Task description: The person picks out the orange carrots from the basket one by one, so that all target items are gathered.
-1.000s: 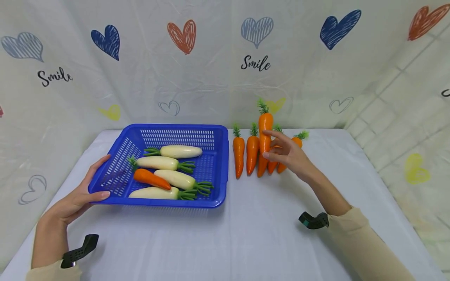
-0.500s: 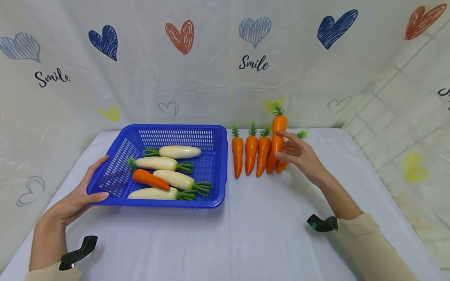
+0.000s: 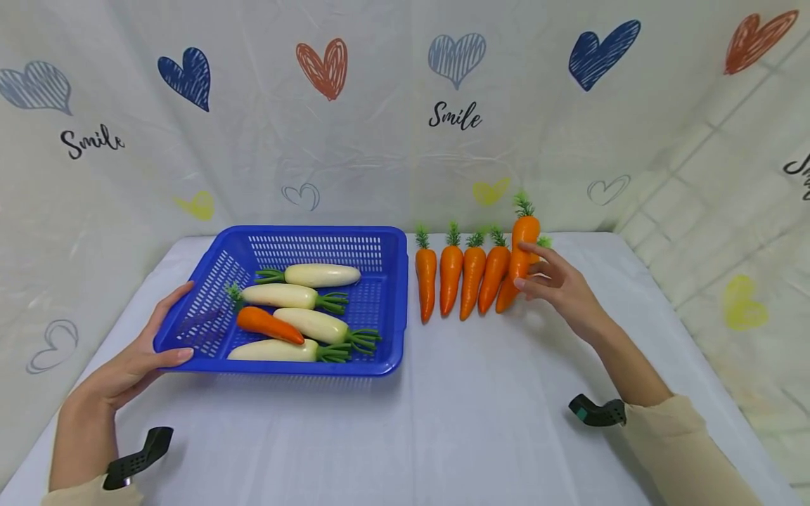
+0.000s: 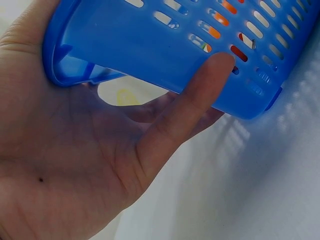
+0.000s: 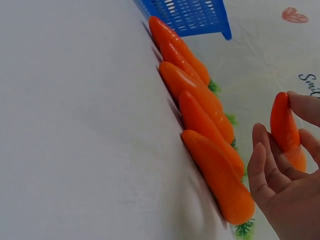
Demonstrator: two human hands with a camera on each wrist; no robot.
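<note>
My left hand (image 3: 133,362) grips the left end of a blue plastic basket (image 3: 266,367), thumb at the near corner and fingers along the left side. In the left wrist view, one finger of that hand (image 4: 75,150) lies against the slotted basket wall (image 4: 135,50). Inside the basket, several white radishes (image 3: 323,275) with green stems lie beside and under one orange carrot (image 3: 268,323). My right hand (image 3: 563,288) pinches another carrot (image 3: 525,230), leafy top up, above the right end of a carrot row. The right wrist view shows this carrot (image 5: 285,125) between thumb and fingers.
Several carrots (image 3: 451,281) lie side by side right of the basket, tips toward me; the held one partly covers the rightmost. A white cloth (image 3: 405,443) covers the table. Behind stands a pale curtain (image 3: 380,140) printed with hearts.
My right hand has moved right along the row with the carrot it holds, uncovering the carrots it hid before. The left hand and basket stay about where they were.
</note>
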